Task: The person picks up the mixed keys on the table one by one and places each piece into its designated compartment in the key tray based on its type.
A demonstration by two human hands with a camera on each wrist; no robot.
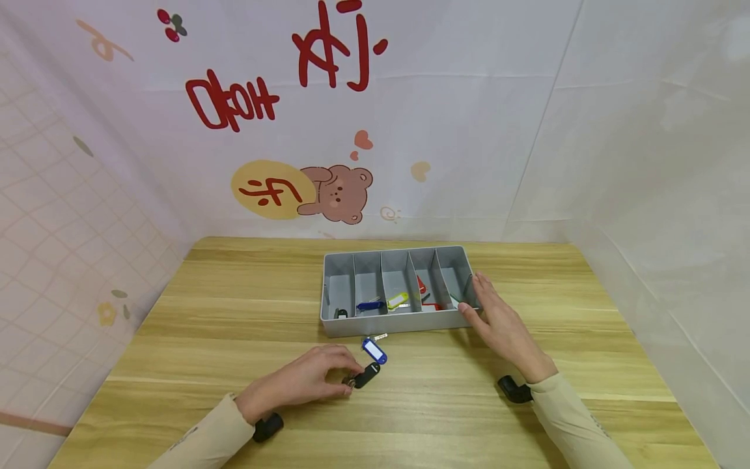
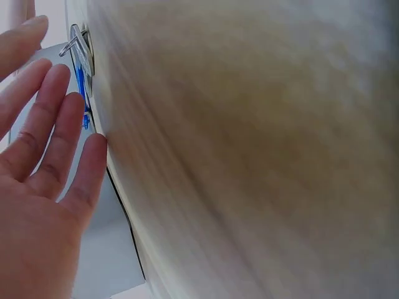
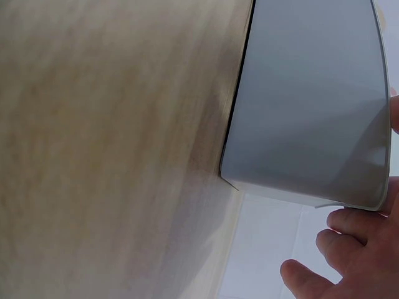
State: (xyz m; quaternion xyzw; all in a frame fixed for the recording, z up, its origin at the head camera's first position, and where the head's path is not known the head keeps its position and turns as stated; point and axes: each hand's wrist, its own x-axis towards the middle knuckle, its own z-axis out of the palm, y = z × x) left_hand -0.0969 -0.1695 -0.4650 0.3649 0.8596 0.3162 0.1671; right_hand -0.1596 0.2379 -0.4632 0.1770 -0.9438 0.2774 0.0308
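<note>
A grey five-compartment tray (image 1: 383, 324) stands on the table. In front of it lie a blue key tag (image 1: 374, 350) with a key and a black key tag (image 1: 368, 376) with a metal ring. My left hand (image 1: 313, 378) is at the black tag, thumb and fingertips either side of its ring. In the left wrist view its fingers are spread, with a metal ring and key (image 2: 84, 53) just past the fingertips. My right hand (image 1: 506, 329) holds the tray's front right corner, thumb at the front rim, fingers along the right end.
Inside the tray, from left to right, are a black tag (image 1: 341, 314), a blue tag (image 1: 370, 305), a yellow tag (image 1: 398, 300) and red tags (image 1: 430, 307). Something whitish-green (image 1: 454, 301) lies in the rightmost compartment. Behind the wooden table (image 1: 258, 280) hangs a printed white cloth (image 1: 469, 143).
</note>
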